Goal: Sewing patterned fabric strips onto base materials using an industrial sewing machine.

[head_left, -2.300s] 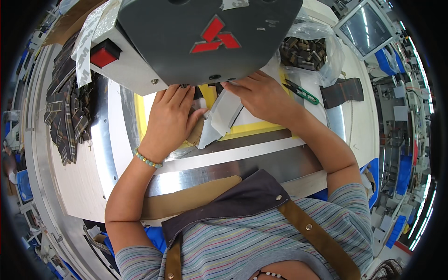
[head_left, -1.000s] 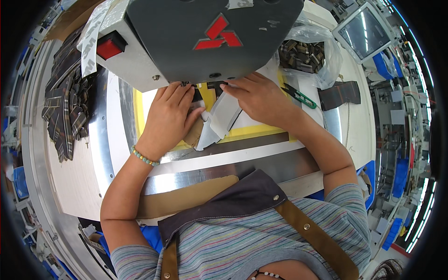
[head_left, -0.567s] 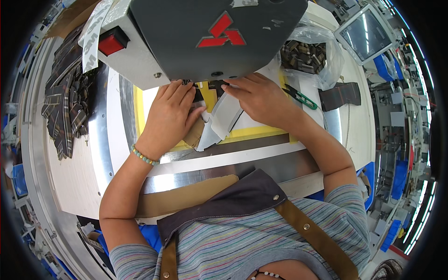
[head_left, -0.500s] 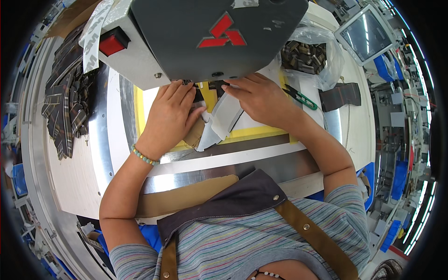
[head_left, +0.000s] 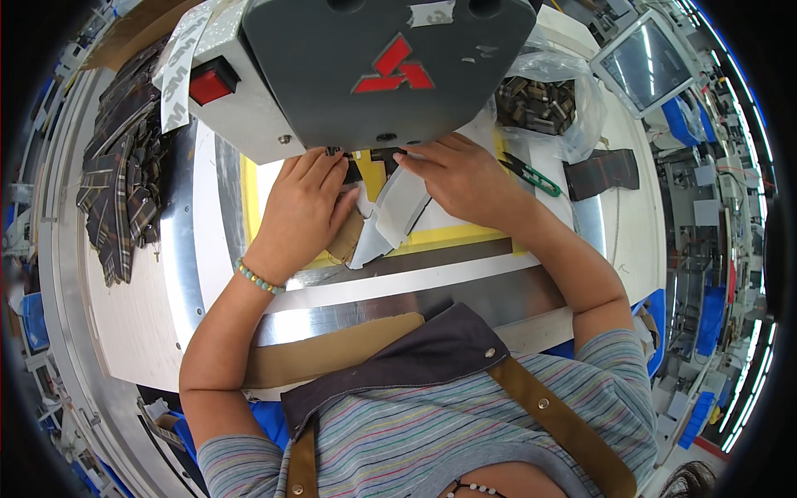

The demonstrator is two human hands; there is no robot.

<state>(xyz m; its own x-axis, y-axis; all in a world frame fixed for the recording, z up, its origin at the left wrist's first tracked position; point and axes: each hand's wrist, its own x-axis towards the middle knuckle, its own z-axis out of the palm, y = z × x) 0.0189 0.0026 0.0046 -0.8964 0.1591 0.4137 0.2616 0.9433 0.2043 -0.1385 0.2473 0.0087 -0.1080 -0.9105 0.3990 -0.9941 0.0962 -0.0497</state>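
Observation:
Both my hands work at the front of a large sewing machine head (head_left: 332, 91) with a dark grey cover. My left hand (head_left: 300, 195) lies palm down, fingers stretched forward to a dark piece of fabric (head_left: 353, 172), thumb apart. From the other side, my right hand (head_left: 465, 178) has its index finger and thumb at the fabric's right end, seemingly pinching it; its other fingertips are partly hidden by the head. Between my hands a yellow pointed strip (head_left: 371, 176) lies over the fabric. A grey-white angled plate (head_left: 390, 217) extends toward me, and a brown piece (head_left: 345, 239) shows beside my left thumb.
Green-handled thread snips (head_left: 535, 177) lie right of my right hand. Beyond them are a clear bag (head_left: 591, 108) of small folded fabric pieces and a dark plaid piece (head_left: 602, 174). Plaid fabric (head_left: 124, 199) is heaped at left. A screen (head_left: 643, 62) stands far right.
My view has shifted slightly, so the machine head appears a little lower. My left thumb has drawn slightly left; both hands otherwise keep their places at the fabric.

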